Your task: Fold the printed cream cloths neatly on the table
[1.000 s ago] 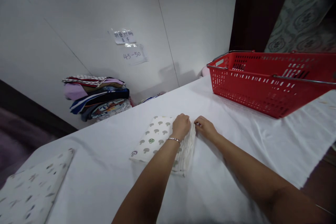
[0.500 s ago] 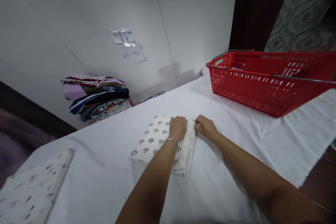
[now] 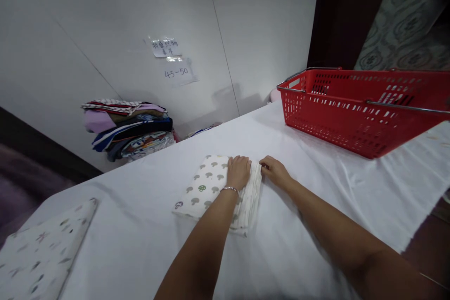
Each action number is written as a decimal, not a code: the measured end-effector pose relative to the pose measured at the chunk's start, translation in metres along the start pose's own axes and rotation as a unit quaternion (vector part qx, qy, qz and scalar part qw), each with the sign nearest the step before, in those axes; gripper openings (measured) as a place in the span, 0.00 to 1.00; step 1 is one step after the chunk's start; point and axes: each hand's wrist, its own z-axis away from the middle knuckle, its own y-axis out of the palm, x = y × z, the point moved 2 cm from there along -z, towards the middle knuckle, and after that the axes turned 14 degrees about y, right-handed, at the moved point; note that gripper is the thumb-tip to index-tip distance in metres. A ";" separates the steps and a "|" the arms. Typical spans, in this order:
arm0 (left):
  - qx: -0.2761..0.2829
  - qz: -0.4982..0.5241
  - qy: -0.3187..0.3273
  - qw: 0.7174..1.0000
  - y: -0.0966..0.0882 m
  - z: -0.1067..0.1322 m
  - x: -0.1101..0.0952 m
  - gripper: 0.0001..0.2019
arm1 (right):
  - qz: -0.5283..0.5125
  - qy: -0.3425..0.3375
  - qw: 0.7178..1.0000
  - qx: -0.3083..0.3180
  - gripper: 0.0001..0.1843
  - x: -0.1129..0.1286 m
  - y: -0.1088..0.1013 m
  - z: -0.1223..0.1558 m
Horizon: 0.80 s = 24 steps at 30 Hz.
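A folded white cloth with a mushroom print [image 3: 206, 186] lies in the middle of the white-covered table [image 3: 298, 197]. My left hand [image 3: 238, 172], with a bracelet at the wrist, rests flat on the cloth's far right part, fingers together and stretched out. My right hand [image 3: 275, 171] is at the cloth's far right corner, fingers closed in a pinch on its layered edge.
A red plastic basket [image 3: 358, 108] stands at the back right of the table. A stack of folded colourful clothes [image 3: 128, 129] sits by the wall at the back left. Another folded printed cloth [image 3: 38, 253] lies at the near left. Paper notes [image 3: 174, 61] are taped on the wall.
My left hand slid slightly left and flattened on the cloth. My right hand stayed at the corner of the layered edge.
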 end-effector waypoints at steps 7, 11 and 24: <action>-0.004 -0.007 0.004 1.000 0.000 0.000 0.000 0.14 | 0.036 0.022 0.999 0.003 0.04 0.003 0.001 -0.001; 0.002 -0.004 0.005 1.000 -0.002 0.000 -0.001 0.14 | 0.044 0.027 0.999 0.014 0.03 0.004 -0.003 -0.001; -0.066 0.089 0.007 0.994 -0.019 0.003 -0.012 0.07 | -0.023 0.033 0.999 0.027 0.04 -0.003 -0.005 -0.004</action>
